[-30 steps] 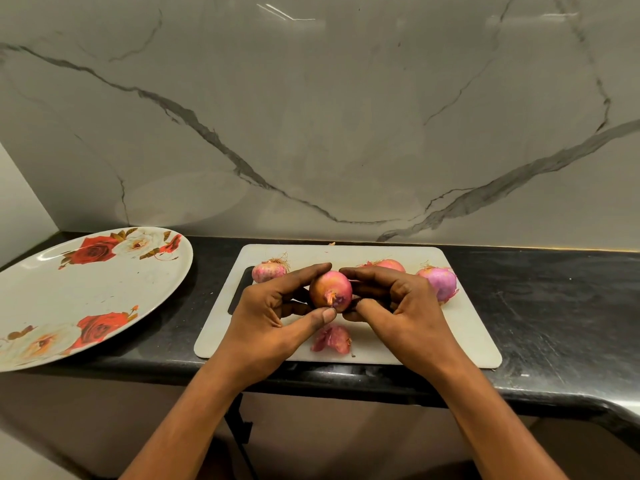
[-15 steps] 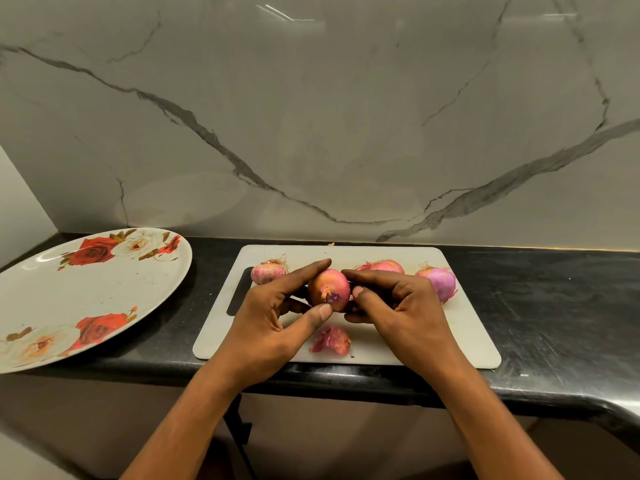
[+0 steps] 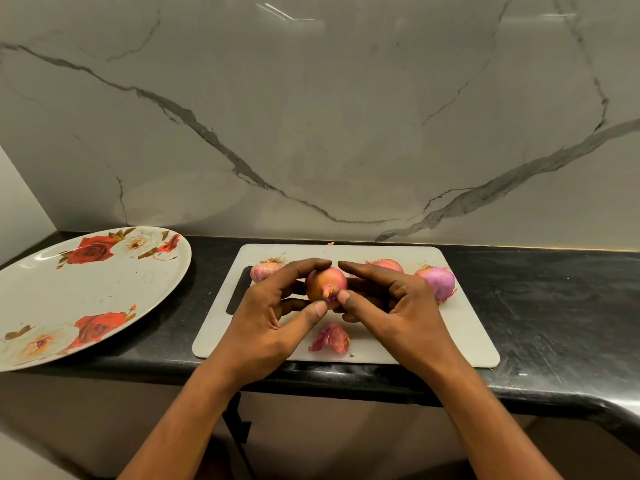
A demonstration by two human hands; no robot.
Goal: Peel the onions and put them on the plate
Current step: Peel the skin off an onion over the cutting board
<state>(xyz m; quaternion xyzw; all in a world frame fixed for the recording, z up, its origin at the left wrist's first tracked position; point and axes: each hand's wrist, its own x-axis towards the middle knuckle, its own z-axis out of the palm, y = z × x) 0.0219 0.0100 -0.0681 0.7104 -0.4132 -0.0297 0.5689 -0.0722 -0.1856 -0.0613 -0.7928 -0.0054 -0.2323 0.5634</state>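
Note:
Both hands hold one red onion (image 3: 325, 283) just above the white cutting board (image 3: 460, 344). My left hand (image 3: 270, 317) grips it from the left with forefinger over the top and thumb below. My right hand (image 3: 391, 306) holds it from the right, its thumb tip pressing beside the dry stem end that faces me. Three more onions lie on the board behind: one at the left (image 3: 264, 270), one behind my right hand (image 3: 388, 265), one purple at the right (image 3: 438, 281). The rose-patterned plate (image 3: 86, 292) sits to the left with no onion on it.
A loose piece of onion skin (image 3: 330, 338) lies on the board near its front edge. The black counter (image 3: 554, 306) ends just in front of the board. A marble wall (image 3: 311, 116) rises right behind it.
My right thumb has shifted up toward the onion's stem end. The onion has turned slightly in my hands; everything else stays put.

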